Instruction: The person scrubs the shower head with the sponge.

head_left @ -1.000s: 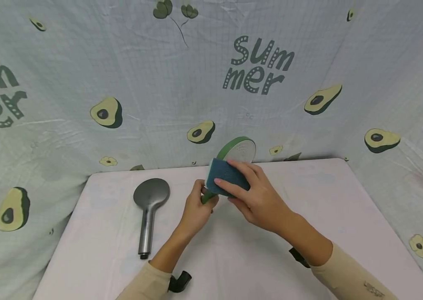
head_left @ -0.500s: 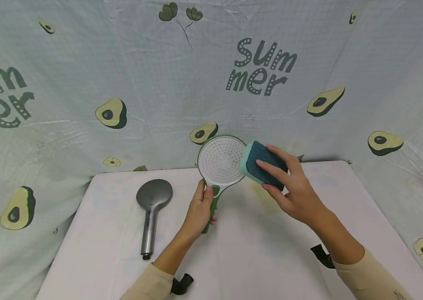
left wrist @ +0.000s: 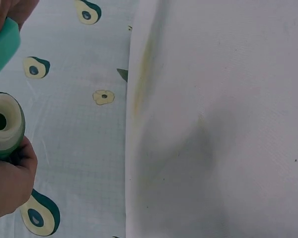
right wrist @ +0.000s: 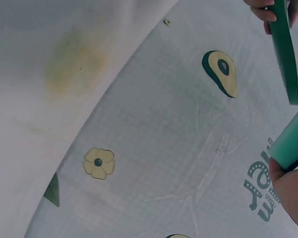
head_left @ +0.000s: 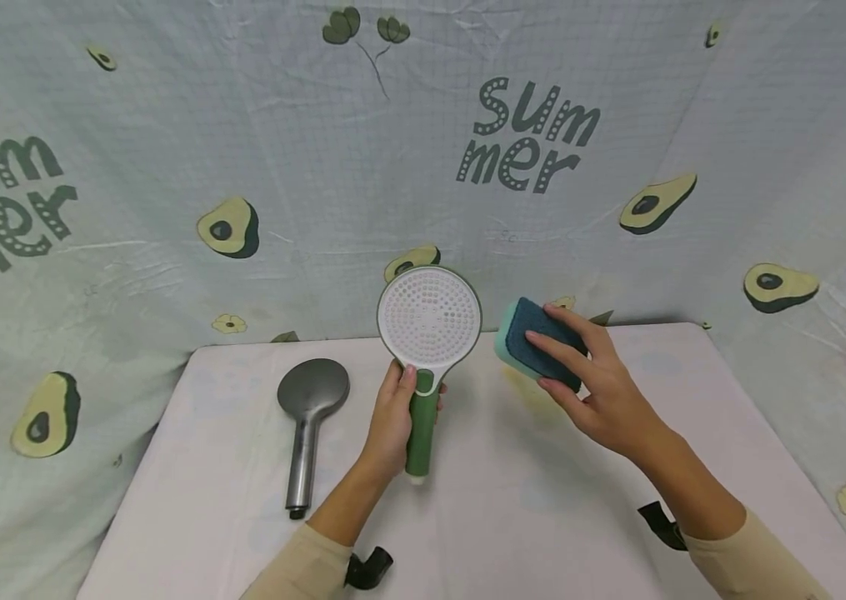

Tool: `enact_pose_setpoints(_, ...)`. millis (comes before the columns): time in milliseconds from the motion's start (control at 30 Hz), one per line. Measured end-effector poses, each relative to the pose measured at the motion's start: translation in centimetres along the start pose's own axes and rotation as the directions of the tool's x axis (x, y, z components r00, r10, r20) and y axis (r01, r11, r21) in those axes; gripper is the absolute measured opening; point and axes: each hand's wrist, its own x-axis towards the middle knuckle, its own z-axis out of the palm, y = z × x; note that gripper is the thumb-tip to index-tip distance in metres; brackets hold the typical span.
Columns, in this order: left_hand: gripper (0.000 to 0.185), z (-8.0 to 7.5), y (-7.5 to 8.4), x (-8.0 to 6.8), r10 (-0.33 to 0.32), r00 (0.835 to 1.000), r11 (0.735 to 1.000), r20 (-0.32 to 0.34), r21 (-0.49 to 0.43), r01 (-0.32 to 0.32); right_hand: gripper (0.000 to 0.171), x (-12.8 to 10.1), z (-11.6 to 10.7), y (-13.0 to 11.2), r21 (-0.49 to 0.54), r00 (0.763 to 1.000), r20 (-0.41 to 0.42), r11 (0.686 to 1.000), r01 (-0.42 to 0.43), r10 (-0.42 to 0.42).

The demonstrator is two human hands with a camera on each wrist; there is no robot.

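Observation:
My left hand grips the green handle of a green and white shower head, held upright with its perforated white face toward me. The handle's hollow end shows in the left wrist view, with my left hand curled round it. My right hand holds a blue and light green sponge just right of the shower head, apart from it. The sponge's green edge and the shower head's rim appear in the right wrist view.
A grey metal shower head lies face down on the white table, left of my left hand. A yellowish stain marks the table under the sponge. An avocado-print curtain hangs behind and on both sides.
The shower head turned from edge-on to face me and now stands upright. My right hand drew the sponge off it to the right and lowered it.

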Motion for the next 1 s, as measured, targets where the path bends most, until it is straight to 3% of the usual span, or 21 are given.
enact_pose_setpoints(267,0.041,-0.1,1.3,0.0,0.052,0.989,0.996,-0.136,-0.059,-0.06,0.053,0.4,0.4,0.3,-0.005,1.0,0.008,1.0,0.02,-0.02)
enact_pose_setpoints(600,0.036,-1.3,3.7,0.6,0.112,0.994,0.993,-0.003,-0.021,-0.112,0.063,1.1,0.7,0.1,0.037,0.999,0.007,0.999,-0.034,0.034)
enact_pose_setpoints(1000,0.043,-1.0,6.9,2.6,0.112,0.992,0.993,0.052,-0.034,-0.11,0.065,1.3,0.3,-0.2,0.009,0.996,0.049,0.997,-0.078,0.078)
